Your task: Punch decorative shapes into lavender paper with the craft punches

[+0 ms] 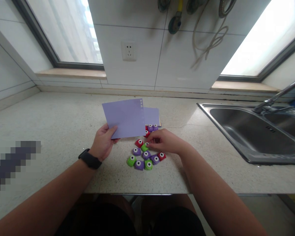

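Left hand (102,144): fingers pinching lilac paper sheet (125,118), raised above countertop (64,118) middle. Right hand (165,141): fingertips narrowed on green punch (145,147) within cluster of small punches (144,159) near front edge; sink (255,134) at right

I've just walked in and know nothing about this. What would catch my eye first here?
Probably the cluster of small red, green and purple punches mid-counter, where the right hand fingers a green one. Just left, the left hand holds up a lilac paper sheet with holes along one edge. A steel sink sits at right.
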A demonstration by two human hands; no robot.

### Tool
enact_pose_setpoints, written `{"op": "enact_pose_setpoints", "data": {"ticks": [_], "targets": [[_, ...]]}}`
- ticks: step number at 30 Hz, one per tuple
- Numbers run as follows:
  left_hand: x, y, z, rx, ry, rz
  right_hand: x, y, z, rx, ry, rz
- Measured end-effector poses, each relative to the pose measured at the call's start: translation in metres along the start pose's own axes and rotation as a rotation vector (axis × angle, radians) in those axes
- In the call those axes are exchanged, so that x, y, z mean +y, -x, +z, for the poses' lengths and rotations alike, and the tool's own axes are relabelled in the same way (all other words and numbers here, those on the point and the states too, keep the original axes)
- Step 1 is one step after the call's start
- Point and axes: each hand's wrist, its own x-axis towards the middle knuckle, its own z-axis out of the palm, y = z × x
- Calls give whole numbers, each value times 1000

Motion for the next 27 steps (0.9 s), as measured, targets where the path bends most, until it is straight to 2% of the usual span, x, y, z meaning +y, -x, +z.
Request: {"op": "enact_pose_setpoints", "data": {"ticks": [13, 20, 27], "targets": [[-1, 1, 0, -1, -16, 13, 1, 3, -5, 65, 15, 12], [0, 1, 0, -2, -7, 6, 3, 3, -4, -25, 13, 3], [0, 1, 1, -11, -13, 9, 4, 3, -7, -26, 42, 30]]}}
